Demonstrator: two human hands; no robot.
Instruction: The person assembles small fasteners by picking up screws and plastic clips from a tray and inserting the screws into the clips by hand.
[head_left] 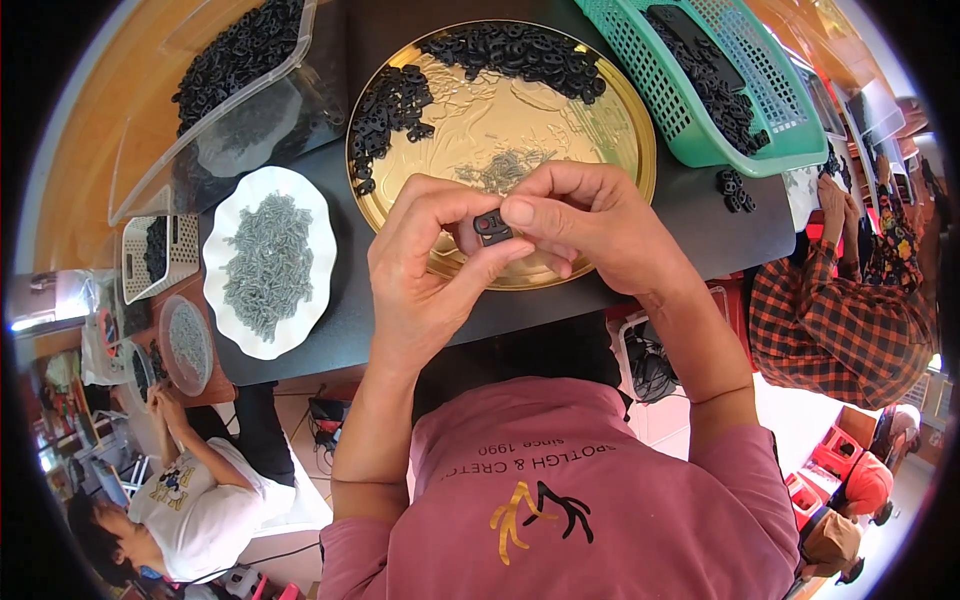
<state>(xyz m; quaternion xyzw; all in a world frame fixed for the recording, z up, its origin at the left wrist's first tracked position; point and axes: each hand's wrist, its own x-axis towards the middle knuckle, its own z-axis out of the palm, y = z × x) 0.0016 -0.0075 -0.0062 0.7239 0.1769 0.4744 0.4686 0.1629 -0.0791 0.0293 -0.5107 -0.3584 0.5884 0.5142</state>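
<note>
Over the near edge of a round gold tray (610, 150), a small black plastic part (492, 228) with a red dot sits pinched between the thumb and fingers of my left hand (415, 275). My right hand (615, 225) is closed against the part's right side, thumb and forefinger pressed together; whatever they pinch is hidden. Just beyond my fingers lies a loose heap of small thin grey metal pieces (508, 165). Black ring-like plastic pieces (525, 55) are piled along the tray's far rim, and flat black pieces (395, 110) along its left side.
A scalloped white plate (322, 240) of small grey metal pieces stands left. Behind it is a clear bin (215, 165) of black parts. A green basket (690, 135) stands far right, beside several loose black parts (736, 190). People (840, 320) work at both sides.
</note>
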